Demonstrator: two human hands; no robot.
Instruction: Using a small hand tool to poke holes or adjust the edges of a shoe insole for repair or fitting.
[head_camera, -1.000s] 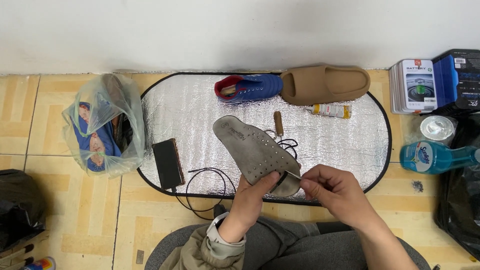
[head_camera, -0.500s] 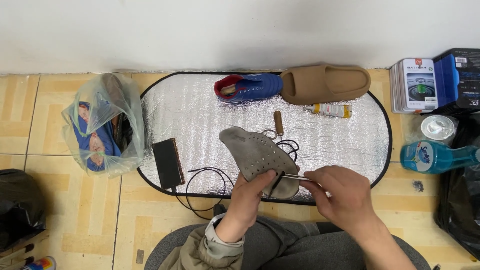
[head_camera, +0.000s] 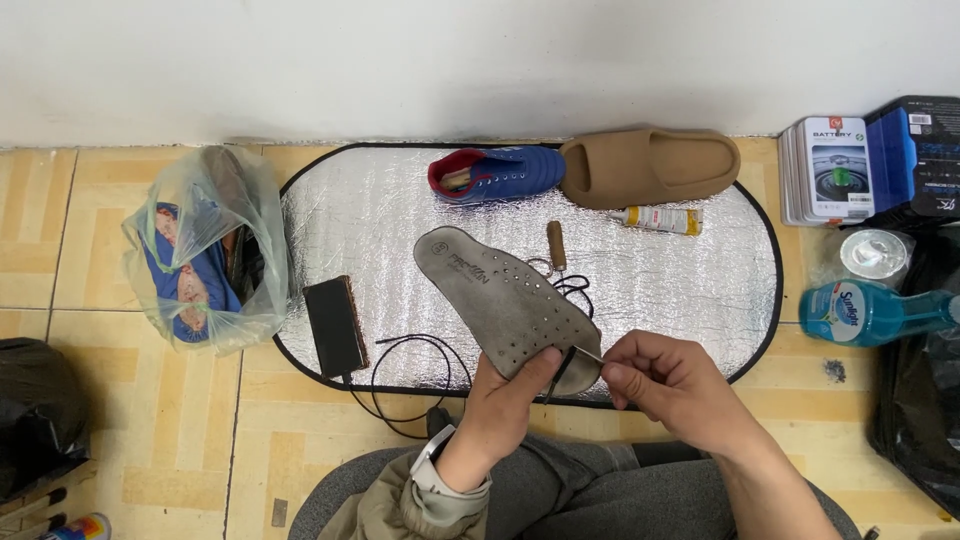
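Insole (head_camera: 500, 300): grey, perforated, underside facing up, being held tilted over the near edge of the silver mat (head_camera: 400, 210), heel end low and toe end pointing away to the left. The left hand (head_camera: 510, 400) is gripping the heel end from below, thumb lying across its top. The right hand (head_camera: 670, 385) is pinching closed on a thin dark cord or needle-like piece (head_camera: 580, 352) right at the heel rim; which of the two it is cannot be told at this size.

Judgement: the step in hand looks like working that cord at the heel edge. The next move is calling for a steady left grip while the right pulls straight, not sideways.

Surface and room, largest first: a white wall is running along the back, tan floor tiles (head_camera: 60, 250) are lying under everything. On the mat: tan slide (head_camera: 650, 165), blue shoe (head_camera: 495, 172), dark block (head_camera: 335, 325), looped black cord (head_camera: 410, 380), glue tube (head_camera: 660, 218), small brown handle (head_camera: 556, 244). Left of the mat, a clear plastic bag (head_camera: 205, 250) is sitting; to the right, a blue bottle (head_camera: 865, 312) is lying on its side.
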